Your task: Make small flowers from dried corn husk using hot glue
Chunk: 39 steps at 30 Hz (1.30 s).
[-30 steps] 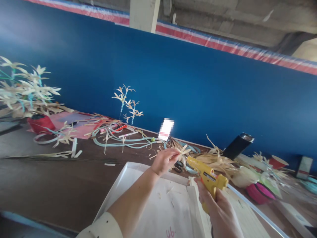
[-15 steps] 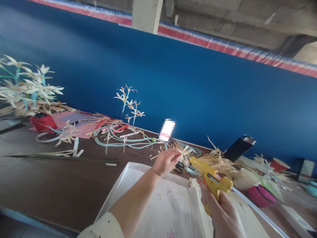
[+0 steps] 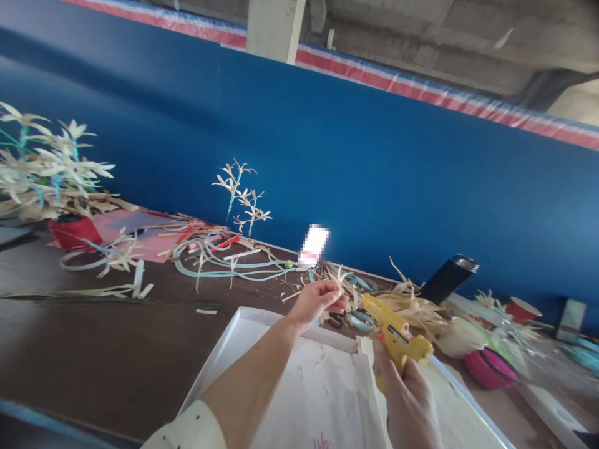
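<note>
Glue gun (image 3: 395, 330), a yellow one, is held in the right hand (image 3: 412, 405) above the far edge of the white tray (image 3: 238, 340). The handle is gripped in a closed fist, so the gun is held steady. Its tip is pointed up and away, toward the small straw flower (image 3: 340, 279), and the two are close but not touching. It looks as if the tip is aimed at the bottom of the flower.

The straw flower is pinched between the thumb and fingertips of the left hand (image 3: 321, 299). The other fingers are curled in loosely. It seems to be held low down so that the thin petals are not squashed. The tray is placed right under both hands, so bits that fall can be caught there.

One glue gun, one flower in the hand and one tray are counted. Behind the hands, a messy heap of dry straw (image 3: 414, 305) is seen on the brown table (image 3: 93, 349). One black flask (image 3: 447, 277) is leaned by the blue wall (image 3: 374, 156), with one red cup (image 3: 521, 308) and one pink bowl (image 3: 489, 368) further right. One flower sprig (image 3: 241, 199) is stood against the wall. One big bunch of straw flowers (image 3: 47, 168) is set in a red pot (image 3: 72, 231) at the far left.
</note>
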Available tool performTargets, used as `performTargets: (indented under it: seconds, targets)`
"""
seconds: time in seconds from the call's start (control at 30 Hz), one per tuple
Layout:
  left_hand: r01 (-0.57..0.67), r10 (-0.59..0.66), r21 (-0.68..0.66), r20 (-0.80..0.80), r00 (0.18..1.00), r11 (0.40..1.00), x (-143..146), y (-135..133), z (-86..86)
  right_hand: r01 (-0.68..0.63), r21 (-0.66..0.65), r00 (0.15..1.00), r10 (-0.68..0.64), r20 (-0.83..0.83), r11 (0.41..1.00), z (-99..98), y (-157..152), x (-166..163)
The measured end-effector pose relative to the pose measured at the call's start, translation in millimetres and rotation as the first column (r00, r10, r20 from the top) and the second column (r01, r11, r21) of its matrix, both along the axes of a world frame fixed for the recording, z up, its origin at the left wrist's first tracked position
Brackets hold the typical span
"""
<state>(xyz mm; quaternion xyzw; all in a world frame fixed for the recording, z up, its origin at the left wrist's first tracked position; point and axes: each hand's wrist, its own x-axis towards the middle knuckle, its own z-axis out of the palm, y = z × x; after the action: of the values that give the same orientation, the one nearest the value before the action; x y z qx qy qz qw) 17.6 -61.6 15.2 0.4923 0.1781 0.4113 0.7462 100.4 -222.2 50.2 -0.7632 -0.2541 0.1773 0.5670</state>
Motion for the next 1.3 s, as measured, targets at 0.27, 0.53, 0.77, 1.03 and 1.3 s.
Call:
performTargets:
  seconds: [0.27, 0.53, 0.77, 1.03, 1.3]
  targets:
    - [-0.056, 0.058, -0.107, 0.013, 0.998, 0.993, 8.3, -0.8, -8.4, -0.073, -0.015, 0.997, 0.073, 0.012, 0.997, -23.4, 16.7, 3.8]
    - [-0.134, 0.130, -0.076, -0.057, 0.990, 0.988, 13.8, -2.5, -8.4, -0.062, -0.024, 0.997, 0.061, -0.048, 0.998, -24.0, 17.2, -3.3]
    - [-0.159, 0.166, 0.086, -0.094, 0.982, 0.984, 10.5, 0.3, -10.7, -0.062, -0.017, 0.998, 0.061, -0.031, 0.998, -19.6, 11.5, -4.3]
    - [-0.241, 0.311, 0.330, -0.177, 0.934, 0.913, 11.9, 0.3, -16.7, -0.014, -0.032, 1.000, 0.013, -0.020, 0.999, -10.1, 8.8, -9.6]
    - [-0.219, 0.309, 0.392, -0.183, 0.933, 0.893, 15.7, 2.3, -25.0, -0.047, -0.089, 0.998, 0.050, 0.028, 0.995, -13.8, 6.3, -3.2]
